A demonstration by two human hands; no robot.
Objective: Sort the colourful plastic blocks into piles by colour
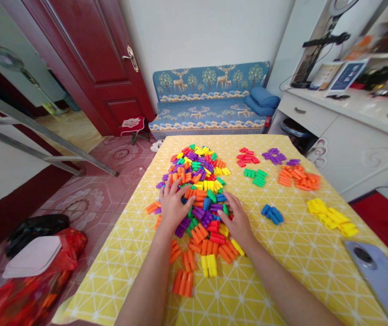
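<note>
A mixed heap of plastic building pieces [199,194] in orange, purple, yellow, green, red and blue spreads over the table, each piece like a few short tubes joined side by side. My left hand [174,203] rests on the heap's left side, fingers spread, the tips among orange pieces. On the right edge of the heap lies my right hand [238,222], fingers apart, its thumb and index finger by purple and green pieces. Neither hand visibly grips a piece. Nearest to me lie loose orange pieces [182,283] and a yellow piece [209,266].
Right of the heap are single-colour groups: red pieces [247,156], purple pieces [274,156], green pieces [256,176], orange pieces [299,177], blue pieces [272,213] and yellow pieces [332,217]. A phone [377,276] lies at the table's right edge. Beyond the table [119,276] stands a blue sofa [210,111].
</note>
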